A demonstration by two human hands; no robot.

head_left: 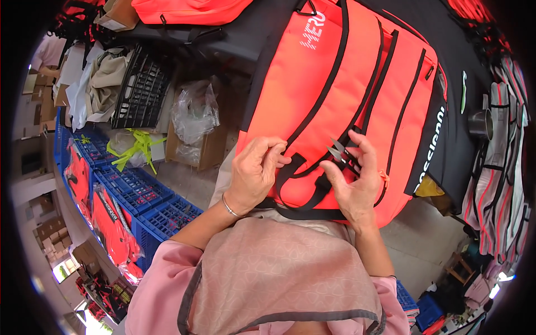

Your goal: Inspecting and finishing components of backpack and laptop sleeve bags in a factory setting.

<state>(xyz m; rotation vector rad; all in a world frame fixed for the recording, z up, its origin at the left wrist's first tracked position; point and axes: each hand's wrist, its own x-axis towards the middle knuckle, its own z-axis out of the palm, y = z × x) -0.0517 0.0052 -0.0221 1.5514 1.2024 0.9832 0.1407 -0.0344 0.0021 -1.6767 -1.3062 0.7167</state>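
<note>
Two hands on big orange bag (357, 95) with black trim, lying across work surface ahead of you. Left hand (254, 173) pinches black strap (296, 167) at bag's near edge. Right hand (352, 178) grips small thread snips (341, 153), blades parted. Step looks like trimming stray threads; next calls for keeping strap taut, blades at thread only.

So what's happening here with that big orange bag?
A person is working on a bright orange bag with black trim that lies in front of them. The left hand pinches something at a black strap near the bag's lower edge; what it grips is too small to tell. The right hand holds small thread snips, blades pointing toward the strap. Blue crates stand to the left.
</note>
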